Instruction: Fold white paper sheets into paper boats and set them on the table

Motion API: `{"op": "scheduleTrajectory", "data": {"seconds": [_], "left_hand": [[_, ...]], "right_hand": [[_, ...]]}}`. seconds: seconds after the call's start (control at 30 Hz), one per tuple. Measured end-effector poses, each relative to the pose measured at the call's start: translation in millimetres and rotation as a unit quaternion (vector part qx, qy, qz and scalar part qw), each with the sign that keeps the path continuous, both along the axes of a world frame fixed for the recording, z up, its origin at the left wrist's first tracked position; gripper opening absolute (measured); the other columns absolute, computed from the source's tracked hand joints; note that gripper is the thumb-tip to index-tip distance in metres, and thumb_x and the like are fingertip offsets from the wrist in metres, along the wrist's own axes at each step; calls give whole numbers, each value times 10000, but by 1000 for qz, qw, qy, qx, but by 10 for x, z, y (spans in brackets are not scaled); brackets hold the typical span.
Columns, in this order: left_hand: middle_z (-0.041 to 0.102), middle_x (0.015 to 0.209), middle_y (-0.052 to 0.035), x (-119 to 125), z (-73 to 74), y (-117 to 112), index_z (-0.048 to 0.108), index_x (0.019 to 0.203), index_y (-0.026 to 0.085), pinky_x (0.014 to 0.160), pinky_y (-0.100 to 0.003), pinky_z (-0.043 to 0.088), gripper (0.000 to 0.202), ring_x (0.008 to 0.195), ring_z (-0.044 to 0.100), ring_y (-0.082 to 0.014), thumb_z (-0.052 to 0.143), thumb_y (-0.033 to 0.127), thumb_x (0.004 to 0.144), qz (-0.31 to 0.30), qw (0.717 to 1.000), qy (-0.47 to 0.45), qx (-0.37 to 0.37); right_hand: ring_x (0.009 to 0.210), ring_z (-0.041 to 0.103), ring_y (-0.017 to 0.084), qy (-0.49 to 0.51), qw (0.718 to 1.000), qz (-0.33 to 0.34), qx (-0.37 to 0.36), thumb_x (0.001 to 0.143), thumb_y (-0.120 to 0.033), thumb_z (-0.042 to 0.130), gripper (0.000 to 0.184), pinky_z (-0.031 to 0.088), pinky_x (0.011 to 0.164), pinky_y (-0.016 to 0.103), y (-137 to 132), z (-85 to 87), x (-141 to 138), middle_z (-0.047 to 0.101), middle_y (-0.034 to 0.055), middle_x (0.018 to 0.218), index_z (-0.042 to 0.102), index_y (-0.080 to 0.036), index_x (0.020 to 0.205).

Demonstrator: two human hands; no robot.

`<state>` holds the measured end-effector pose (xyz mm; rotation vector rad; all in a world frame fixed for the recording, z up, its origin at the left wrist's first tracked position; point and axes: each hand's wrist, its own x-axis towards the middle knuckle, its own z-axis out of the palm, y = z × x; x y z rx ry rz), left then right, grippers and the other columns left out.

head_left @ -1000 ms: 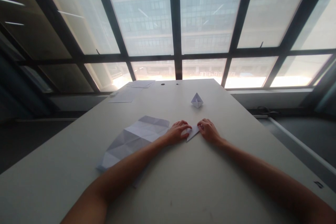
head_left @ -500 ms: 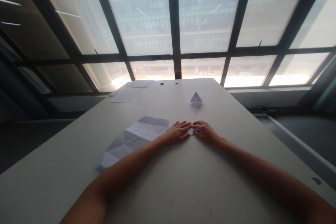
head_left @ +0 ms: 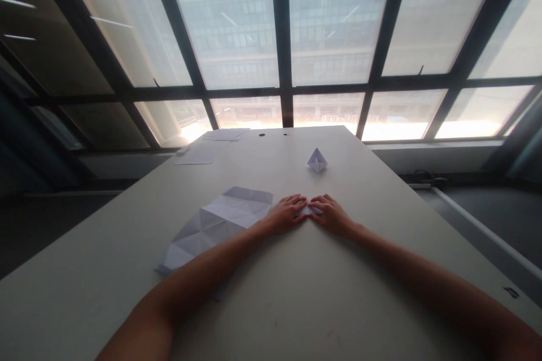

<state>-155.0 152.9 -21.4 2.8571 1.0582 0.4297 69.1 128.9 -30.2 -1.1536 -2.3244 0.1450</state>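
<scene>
A small folded piece of white paper [head_left: 310, 210] lies low over the table between my two hands, mostly covered by fingers. My left hand [head_left: 288, 214] grips its left side, thumb at the near edge and fingers over the far part. On the other side, my right hand [head_left: 332, 215] grips the paper in the same manner, its fingertips almost meeting those of the left. Beyond them stands a folded paper boat [head_left: 317, 161]. A large creased sheet of paper [head_left: 218, 220] spreads out to the left, partly hidden behind my left forearm.
The white table [head_left: 364, 316] runs forward to a wall of windows with dark frames [head_left: 286, 39]. Flat paper sheets [head_left: 197, 153] lie at its far left. Two dark holes, one a cable hole [head_left: 261, 135], mark the far end. A small dark mark [head_left: 511, 292] is near the right edge.
Both hands have shifted slightly on the folded paper, thumbs now closer together at its near edge. More of the paper shows between the fingers. The boat and the creased sheet stay put.
</scene>
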Motion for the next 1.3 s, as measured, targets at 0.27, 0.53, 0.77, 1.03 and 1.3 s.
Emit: {"op": "scheduleTrajectory", "data": {"seconds": [0.27, 0.53, 0.77, 1.03, 1.3], "left_hand": [[627, 1157, -111, 45, 167, -76, 646, 1189, 218, 979, -414, 431, 493, 1109, 544, -272, 398, 590, 981, 20, 996, 40, 74], [639, 996, -95, 43, 130, -28, 654, 1075, 189, 852, -304, 502, 433, 936, 616, -209, 429, 549, 989, 8, 998, 31, 50], [648, 889, -70, 49, 110, -19, 666, 1002, 176, 759, -272, 497, 338, 806, 624, -177, 476, 456, 1001, -1, 998, 13, 57], [710, 984, -68, 66, 129, -94, 580, 1316, 220, 749, -266, 485, 345, 839, 666, -191, 461, 311, 1004, 31, 997, -67, 29], [725, 824, -13, 83, 106, -66, 660, 1189, 216, 653, -219, 443, 327, 657, 620, -137, 507, 172, 903, 67, 984, -158, -46]], "right_hand": [[1101, 548, 230, 4, 1000, 0, 0, 931, -359, 607, 291, 430, 986, 359, -1, 2, -1, 680, 74, 1160, 692, -227, 1176], [1098, 561, 237, 23, 1000, 7, 7, 929, -346, 614, 282, 440, 967, 368, 16, -35, 6, 689, 85, 1142, 691, -224, 1172], [1028, 565, 238, 59, 998, 9, 22, 856, -198, 680, 247, 473, 921, 365, 56, -76, 16, 703, 75, 1042, 709, -214, 1101], [1029, 583, 234, 117, 992, -5, 52, 818, -100, 643, 338, 491, 916, 371, 50, -50, 27, 673, 67, 1077, 692, -249, 1118], [845, 627, 183, 202, 979, -21, 26, 815, -64, 545, 553, 517, 782, 318, 76, -92, 17, 667, 65, 1055, 517, -241, 1338]]}}
